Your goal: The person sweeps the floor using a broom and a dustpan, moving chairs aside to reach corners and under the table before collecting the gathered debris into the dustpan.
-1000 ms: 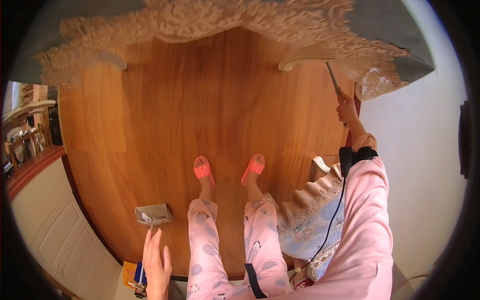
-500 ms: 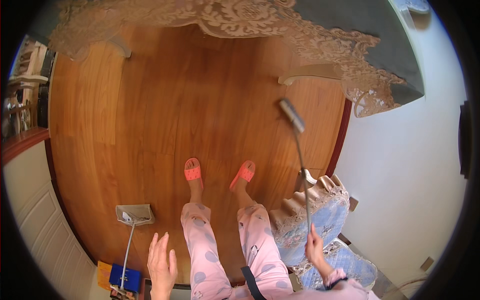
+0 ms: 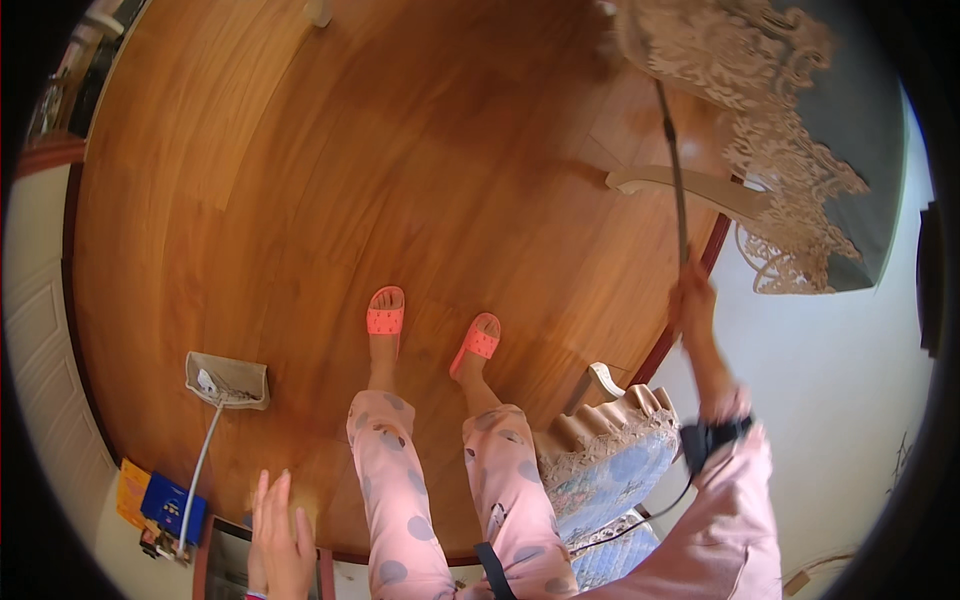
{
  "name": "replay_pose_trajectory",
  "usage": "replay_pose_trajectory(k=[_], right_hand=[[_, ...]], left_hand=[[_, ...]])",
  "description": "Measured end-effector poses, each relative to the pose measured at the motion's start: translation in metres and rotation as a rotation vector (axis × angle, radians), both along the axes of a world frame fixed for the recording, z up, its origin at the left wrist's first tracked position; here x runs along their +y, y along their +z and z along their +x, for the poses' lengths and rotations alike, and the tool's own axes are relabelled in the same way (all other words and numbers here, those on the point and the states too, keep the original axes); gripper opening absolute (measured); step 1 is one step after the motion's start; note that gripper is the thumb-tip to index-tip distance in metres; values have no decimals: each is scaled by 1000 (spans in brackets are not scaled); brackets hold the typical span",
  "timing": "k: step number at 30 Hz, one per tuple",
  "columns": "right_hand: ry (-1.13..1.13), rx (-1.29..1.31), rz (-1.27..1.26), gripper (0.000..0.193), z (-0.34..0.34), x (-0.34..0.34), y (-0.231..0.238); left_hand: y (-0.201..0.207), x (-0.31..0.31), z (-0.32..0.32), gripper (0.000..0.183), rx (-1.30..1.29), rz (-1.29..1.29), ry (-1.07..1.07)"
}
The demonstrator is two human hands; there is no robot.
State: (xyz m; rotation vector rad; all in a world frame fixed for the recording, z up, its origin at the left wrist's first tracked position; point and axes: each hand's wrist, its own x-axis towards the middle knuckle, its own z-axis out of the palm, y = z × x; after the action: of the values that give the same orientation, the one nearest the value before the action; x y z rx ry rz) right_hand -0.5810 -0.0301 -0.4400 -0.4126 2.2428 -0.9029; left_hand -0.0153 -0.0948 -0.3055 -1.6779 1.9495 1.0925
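My right hand [image 3: 693, 300] is wrapped round the grey stick of a broom [image 3: 677, 175], with the arm stretched forward to the right. The stick runs away from me past a curved table leg [image 3: 690, 182] and up to the lace tablecloth [image 3: 700, 50]. The broom's head is hidden behind the lace edge. My left hand [image 3: 282, 540] is empty at the lower left, fingers extended and pointing forward. Beyond it on the floor stands a long-handled dustpan [image 3: 262, 386], with some pale and dark litter inside.
A chair with a blue quilted, frilled cover [image 3: 610, 470] stands close on my right. Wooden floorboards [image 3: 300, 230] run under my pink slippers [image 3: 385, 312]. Blue and orange boxes [image 3: 172, 503] sit by the dustpan's handle. White panelling [image 3: 45, 330] lines the left.
My right hand has pushed the broom forward and right, and its head has gone out of sight at the tablecloth. The view has turned and shifted. My left hand remains low and empty.
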Motion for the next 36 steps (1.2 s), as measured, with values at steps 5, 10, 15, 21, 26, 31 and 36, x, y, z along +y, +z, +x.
replay_pose_trajectory(k=[5, 10, 15, 21, 26, 31, 36], right_hand=[[-143, 84, 107, 26, -66, -114, -56], [0, 103, 329, 42, -50, -71, -83], [254, 170, 400, 44, 64, 38, -39], [369, -29, 613, 47, 221, 140, 132], [-18, -375, 700, 46, 272, 153, 247], [-531, -804, 568, 46, 274, 152, 309], [-799, -1166, 194, 49, 243, 168, 256]], left_hand=[[-21, 22, 30, 40, -6, -8, 79], [-28, 34, 34, 37, -23, -8, 53], [-10, 22, 24, 36, 53, -21, 129], [12, 2, 18, 43, 188, -70, 185], [47, -31, 3, 44, 218, -153, 102], [80, -63, 6, 44, 246, -233, 15], [93, -85, -7, 45, 294, -298, -67]])
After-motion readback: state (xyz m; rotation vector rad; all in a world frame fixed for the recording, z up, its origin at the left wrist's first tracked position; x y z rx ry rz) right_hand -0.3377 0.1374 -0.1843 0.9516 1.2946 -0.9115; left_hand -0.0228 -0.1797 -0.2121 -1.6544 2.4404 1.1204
